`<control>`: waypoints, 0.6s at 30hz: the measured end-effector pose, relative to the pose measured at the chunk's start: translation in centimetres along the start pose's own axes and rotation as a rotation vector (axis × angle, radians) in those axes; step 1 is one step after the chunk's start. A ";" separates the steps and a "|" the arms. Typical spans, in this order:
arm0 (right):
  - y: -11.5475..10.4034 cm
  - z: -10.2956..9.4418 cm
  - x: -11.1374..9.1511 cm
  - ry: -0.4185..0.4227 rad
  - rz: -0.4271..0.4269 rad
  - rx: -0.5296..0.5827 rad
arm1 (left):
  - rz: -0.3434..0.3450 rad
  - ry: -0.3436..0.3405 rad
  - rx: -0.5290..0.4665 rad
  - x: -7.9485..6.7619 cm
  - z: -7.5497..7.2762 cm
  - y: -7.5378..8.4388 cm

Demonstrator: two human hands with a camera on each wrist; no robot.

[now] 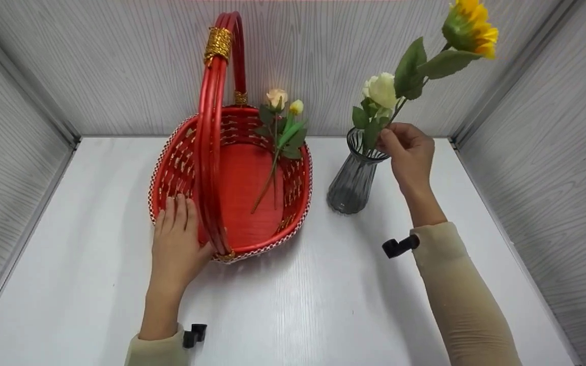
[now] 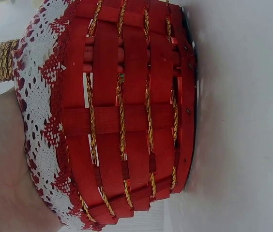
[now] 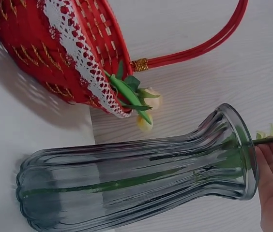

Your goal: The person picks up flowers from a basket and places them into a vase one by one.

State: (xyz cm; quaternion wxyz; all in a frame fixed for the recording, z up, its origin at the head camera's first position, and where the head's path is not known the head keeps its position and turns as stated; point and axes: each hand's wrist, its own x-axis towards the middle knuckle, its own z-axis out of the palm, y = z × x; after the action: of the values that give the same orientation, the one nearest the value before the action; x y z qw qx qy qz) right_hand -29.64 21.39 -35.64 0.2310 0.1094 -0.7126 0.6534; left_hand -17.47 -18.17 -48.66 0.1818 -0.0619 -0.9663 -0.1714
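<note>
I have the right hand (image 1: 411,155) pinching the sunflower (image 1: 468,33) by its stem, slanting down-left to the glass vase (image 1: 351,185) near the back edge of the worktop (image 1: 298,315), the left hand (image 1: 177,251) straight-fingered over the rim of the basket (image 1: 242,178).

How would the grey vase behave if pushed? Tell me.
The vase would probably tip readily, being tall and narrow, with the white flower rising above its rim. Its glossy, transparent wall suggests glass, likely fragile; the ridges might help grip.
</note>
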 end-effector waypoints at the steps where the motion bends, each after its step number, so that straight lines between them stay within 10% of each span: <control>1: -0.1 0.1 0.0 -0.008 -0.019 -0.045 | -0.002 -0.005 0.001 0.0 0.0 0.0; 9: -0.7 0.9 -0.4 -0.036 -0.212 -0.399 | 0.001 -0.015 0.007 0.0 0.1 0.0; 18: 1.4 0.9 0.6 -0.075 -0.322 -0.435 | 0.013 -0.005 0.000 0.0 0.1 -0.1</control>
State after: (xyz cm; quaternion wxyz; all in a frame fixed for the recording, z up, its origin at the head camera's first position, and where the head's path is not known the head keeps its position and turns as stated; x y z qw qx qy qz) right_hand -30.98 20.77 -36.62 0.3236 0.1934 -0.8176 0.4352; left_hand -17.56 -18.17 -48.79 0.1803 -0.0688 -0.9664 -0.1700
